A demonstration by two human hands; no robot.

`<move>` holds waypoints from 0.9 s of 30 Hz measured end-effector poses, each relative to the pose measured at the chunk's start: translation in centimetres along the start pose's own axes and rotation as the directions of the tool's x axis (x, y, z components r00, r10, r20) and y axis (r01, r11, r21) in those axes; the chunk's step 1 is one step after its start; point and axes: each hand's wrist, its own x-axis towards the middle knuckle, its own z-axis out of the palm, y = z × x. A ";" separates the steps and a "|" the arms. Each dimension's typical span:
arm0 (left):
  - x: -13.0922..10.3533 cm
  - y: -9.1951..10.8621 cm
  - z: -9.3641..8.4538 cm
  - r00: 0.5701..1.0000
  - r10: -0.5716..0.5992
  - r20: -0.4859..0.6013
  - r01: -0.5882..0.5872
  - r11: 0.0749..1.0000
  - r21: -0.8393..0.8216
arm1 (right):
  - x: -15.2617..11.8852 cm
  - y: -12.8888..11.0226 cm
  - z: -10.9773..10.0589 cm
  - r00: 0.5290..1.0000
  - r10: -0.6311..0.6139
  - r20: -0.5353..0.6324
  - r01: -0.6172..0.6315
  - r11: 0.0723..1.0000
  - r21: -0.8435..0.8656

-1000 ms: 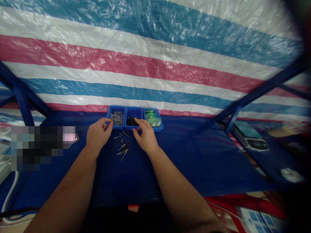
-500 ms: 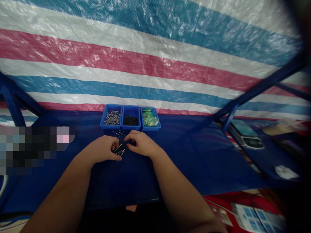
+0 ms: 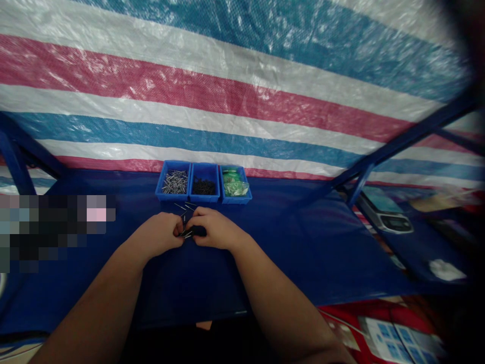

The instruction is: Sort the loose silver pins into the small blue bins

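Head view shows two bare hands working close together over a blue table (image 3: pixel 295 253); the clock here has its centre between them, with twelve o'clock toward the striped sheet (image 3: pixel 227 93). At this centre lie some thin metal nails (image 3: pixel 187 234), partly hidden by the fingers. The left hand (image 3: pixel 161 232), at nine o'clock, has its fingers curled and pointing inward, with the tips at the nails. The right hand (image 3: pixel 214 227), at three o'clock, is bent in the same way, and a dark gap is seen between its thumb and forefinger. Whether either hand grips a nail, I cannot tell. Just beyond the fingertips, near twelve o'clock, a few loose nails (image 3: pixel 180 206) lie on the table. Three blue boxes stand side by side farther away: the left box (image 3: pixel 173 197), between eleven and twelve, holds many metal nails; the middle box (image 3: pixel 204 198), between twelve and one, holds small black pieces; the right box (image 3: pixel 235 200), between one and two, holds a green packet (image 3: pixel 232 177) and a clear bag (image 3: pixel 237 189). Well apart, near three o'clock, stands a scale (image 3: pixel 396 223).
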 end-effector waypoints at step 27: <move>-0.1 0.0 0.1 1.000 -0.008 0.030 0.006 0.998 0.066 | 0.4 -0.4 0.3 1.000 -0.029 0.011 0.030 0.998 -0.053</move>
